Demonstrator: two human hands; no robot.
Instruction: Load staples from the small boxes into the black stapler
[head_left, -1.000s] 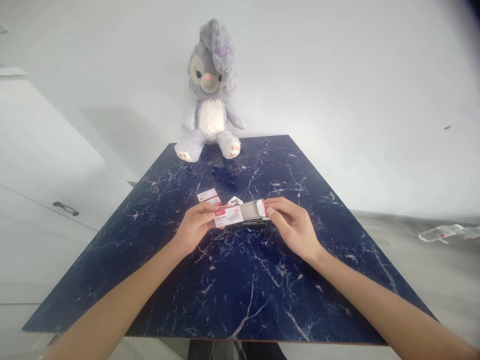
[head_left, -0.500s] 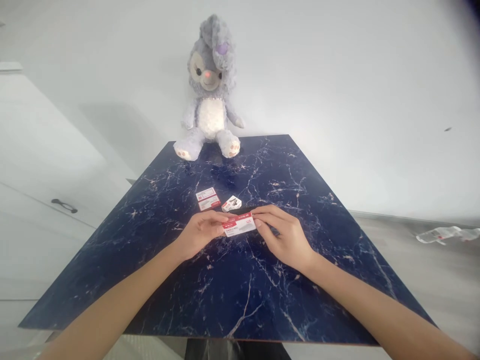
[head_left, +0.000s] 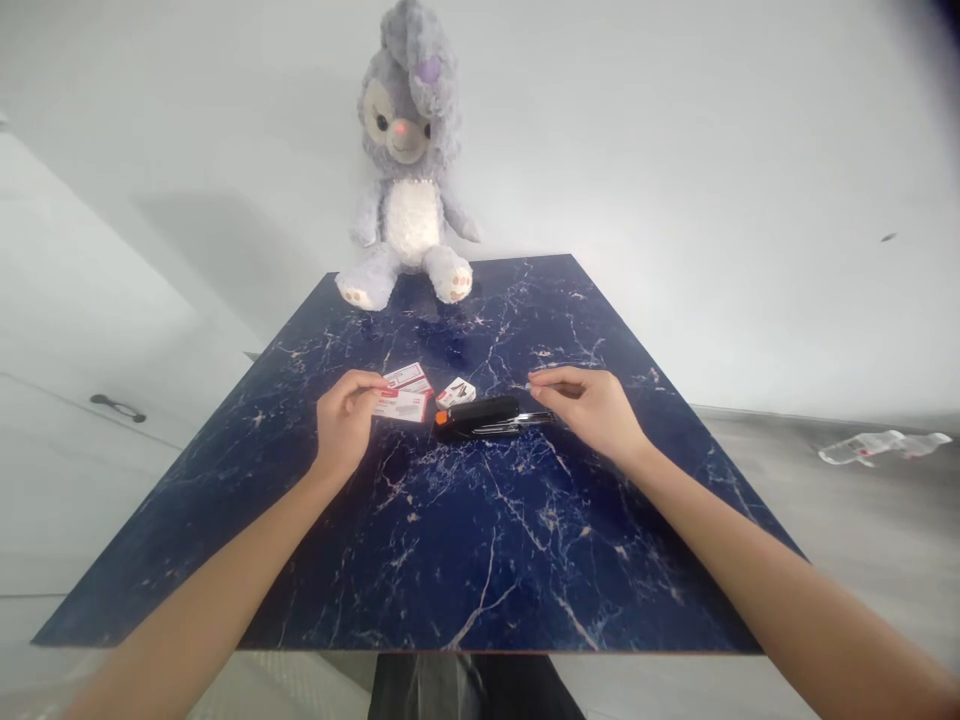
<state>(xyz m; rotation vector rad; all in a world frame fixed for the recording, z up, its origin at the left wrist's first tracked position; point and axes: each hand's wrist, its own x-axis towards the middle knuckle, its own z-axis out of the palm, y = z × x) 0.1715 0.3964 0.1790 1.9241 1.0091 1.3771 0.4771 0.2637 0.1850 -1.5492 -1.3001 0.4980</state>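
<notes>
My left hand [head_left: 347,420] is closed, its thumb and fingers pinching the left end of a small flat red-and-white box [head_left: 401,405]. Behind that box, partly covered by it, lies another red-and-white box [head_left: 409,377]. A small white box with a dark picture on top [head_left: 455,392] sits just to their right. In front of it rests a black stapler [head_left: 487,415] with an orange tip at its left end and a metal part sticking out to the right. Beyond that metal end, my right hand [head_left: 589,405] is in a pinch; what its fingertips hold is too small to name.
A grey plush toy [head_left: 412,200] sits at the far edge of the dark blue marbled table [head_left: 465,560], against the white wall. On the left is a white cabinet with a dark handle [head_left: 118,407]. Clear plastic packaging [head_left: 862,447] lies on the floor at right.
My hands have moved apart. The left hand has carried the red-and-white box left; the right has let go of it and moved right, uncovering the stapler. The view has shifted slightly.
</notes>
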